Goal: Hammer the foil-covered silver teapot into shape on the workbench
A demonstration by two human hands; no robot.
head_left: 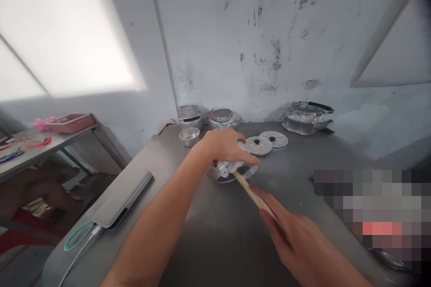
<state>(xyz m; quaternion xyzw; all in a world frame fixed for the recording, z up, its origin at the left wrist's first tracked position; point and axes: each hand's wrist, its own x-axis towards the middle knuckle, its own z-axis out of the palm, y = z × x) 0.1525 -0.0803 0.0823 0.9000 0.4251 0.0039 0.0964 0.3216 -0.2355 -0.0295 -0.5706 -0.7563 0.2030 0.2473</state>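
A small metal kettle (213,172) in shiny clear wrap is tipped on its side at the middle of the table, its round opening facing me. My left hand (226,144) lies over its top, fingers curled round it and hiding much of the body. A metal lug shows beside the opening. In my right hand (281,224) is a pale wooden stick (251,193), its far end at the kettle's opening. Whether the tip touches the inside wall is hidden. Just beyond the kettle lie two round lids, a nearer lid (261,148) and a farther lid (281,140), with black knobs.
Along the wall stand wrapped kettles (298,123) and a wrapped pot (224,119). A perforated metal strainer (189,138) sits left of my hand. A white power bank (123,199) with cables lies on the table's left. Another table (63,141) holds a pink basket (72,124). The right edge is pixelated.
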